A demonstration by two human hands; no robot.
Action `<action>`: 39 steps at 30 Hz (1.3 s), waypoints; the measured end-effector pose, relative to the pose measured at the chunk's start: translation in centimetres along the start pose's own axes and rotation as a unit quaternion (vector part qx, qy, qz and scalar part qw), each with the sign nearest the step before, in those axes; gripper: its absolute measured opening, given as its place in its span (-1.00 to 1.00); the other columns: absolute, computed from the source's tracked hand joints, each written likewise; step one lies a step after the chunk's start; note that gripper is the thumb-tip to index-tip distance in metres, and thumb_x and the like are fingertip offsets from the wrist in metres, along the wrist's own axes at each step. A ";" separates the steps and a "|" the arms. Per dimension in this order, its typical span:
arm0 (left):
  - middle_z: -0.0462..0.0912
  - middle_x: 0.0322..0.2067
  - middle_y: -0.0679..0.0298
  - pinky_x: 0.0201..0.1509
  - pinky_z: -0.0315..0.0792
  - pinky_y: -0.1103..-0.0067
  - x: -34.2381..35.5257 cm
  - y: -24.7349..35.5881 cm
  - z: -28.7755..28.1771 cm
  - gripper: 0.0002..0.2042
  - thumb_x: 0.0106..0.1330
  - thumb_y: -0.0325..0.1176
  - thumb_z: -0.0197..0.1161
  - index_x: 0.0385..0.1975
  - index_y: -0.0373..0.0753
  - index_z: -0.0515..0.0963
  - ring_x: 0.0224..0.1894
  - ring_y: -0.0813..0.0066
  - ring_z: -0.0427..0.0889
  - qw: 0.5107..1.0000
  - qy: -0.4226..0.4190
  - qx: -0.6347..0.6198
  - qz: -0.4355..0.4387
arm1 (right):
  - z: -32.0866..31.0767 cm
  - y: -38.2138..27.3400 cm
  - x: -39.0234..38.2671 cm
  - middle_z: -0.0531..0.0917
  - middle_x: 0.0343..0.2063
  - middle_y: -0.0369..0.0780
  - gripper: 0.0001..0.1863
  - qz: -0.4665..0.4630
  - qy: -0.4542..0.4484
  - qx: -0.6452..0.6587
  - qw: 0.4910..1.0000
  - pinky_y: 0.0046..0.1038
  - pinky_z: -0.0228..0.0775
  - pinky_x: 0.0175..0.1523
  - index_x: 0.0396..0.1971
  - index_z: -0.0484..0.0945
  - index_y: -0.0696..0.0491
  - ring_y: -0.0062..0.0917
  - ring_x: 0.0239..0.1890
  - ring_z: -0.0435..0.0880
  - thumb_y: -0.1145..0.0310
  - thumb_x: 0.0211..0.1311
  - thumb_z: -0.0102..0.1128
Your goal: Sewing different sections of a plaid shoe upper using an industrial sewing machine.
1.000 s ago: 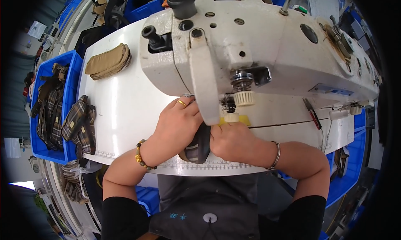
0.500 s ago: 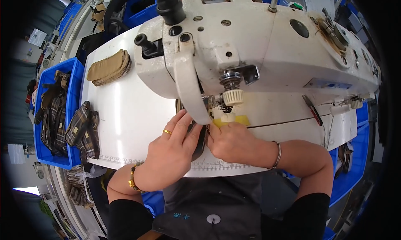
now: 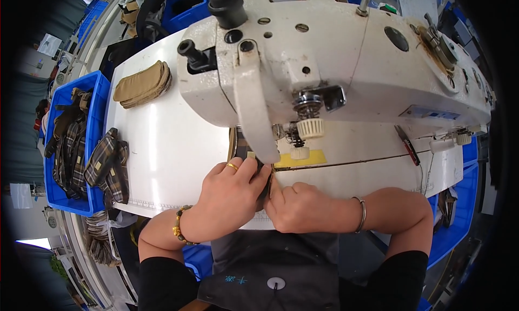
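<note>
A white sewing machine (image 3: 281,57) stretches across the table, its needle area partly hidden behind a pale curved lever (image 3: 255,113). Beneath it lies a dark plaid fabric piece (image 3: 241,146) with a tan edge, mostly covered by my hands. My left hand (image 3: 230,194), fingers bent, grips that piece from the left and near side. Close against it, my right hand (image 3: 297,207) pinches the piece's right edge between thumb and fingers. A narrow dark brown strip (image 3: 346,164) runs from the right across the table to the fabric near my right fingertips.
A stack of tan fabric pieces (image 3: 143,85) lies at the far left. Plaid pieces (image 3: 110,167) hang over the table's left edge beside a blue bin (image 3: 97,143) of similar pieces. Red-and-black thread snips (image 3: 408,145) lie at right, and a yellow patch (image 3: 303,158) sits by the needle.
Both hands have drawn slightly nearer to me, away from the needle. My left fingers have curled from stretched to bent, and more of the plaid piece shows. The view has shifted a little.
</note>
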State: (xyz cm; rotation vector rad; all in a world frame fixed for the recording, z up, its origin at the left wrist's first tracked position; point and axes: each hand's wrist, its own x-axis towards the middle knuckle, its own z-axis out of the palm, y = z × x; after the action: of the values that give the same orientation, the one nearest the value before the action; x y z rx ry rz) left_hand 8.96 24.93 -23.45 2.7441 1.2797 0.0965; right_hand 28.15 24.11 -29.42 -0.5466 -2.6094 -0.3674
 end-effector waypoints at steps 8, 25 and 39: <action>0.44 -0.31 0.35 -0.26 0.46 0.49 0.0 0.2 0.7 -0.40 -0.17 -0.33 0.45 0.04 -0.14 0.63 -0.33 0.41 0.54 1.000 0.029 0.009 0.002 | 0.0 0.1 0.0 0.72 -0.36 0.16 -0.84 -0.007 0.006 0.012 1.000 -0.57 0.16 -0.62 -0.72 0.46 0.08 -0.62 -0.74 0.41 0.33 -0.16 0.17; 0.50 -0.34 0.26 -0.14 0.43 0.44 3.1 -2.2 2.1 -0.61 -0.03 -0.37 0.38 -0.11 -0.22 0.67 -0.23 0.31 0.56 0.996 0.089 0.013 -0.018 | 2.3 2.2 0.3 0.55 -0.64 -0.15 -0.86 0.056 0.007 0.024 0.998 -0.51 0.27 -0.65 -0.58 0.56 0.13 -0.58 -0.71 0.47 0.36 -0.09 0.18; 0.49 -0.33 0.37 -0.17 0.43 0.42 2.2 -1.8 2.3 -0.69 -0.06 -0.46 0.40 -0.24 -0.23 0.66 -0.27 0.38 0.57 0.989 0.138 -0.022 0.044 | 0.5 1.7 -0.2 0.71 -0.36 -0.04 -0.71 0.039 -0.029 0.018 0.999 -0.54 0.30 -0.55 -0.31 0.68 0.23 -0.60 -0.63 0.51 0.39 -0.04 0.20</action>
State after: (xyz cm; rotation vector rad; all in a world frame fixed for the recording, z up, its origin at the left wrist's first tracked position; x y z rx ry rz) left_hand 9.27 27.62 -25.89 2.8236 1.1953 0.5229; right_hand 28.91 25.71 -29.67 -0.6530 -2.6362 -0.2839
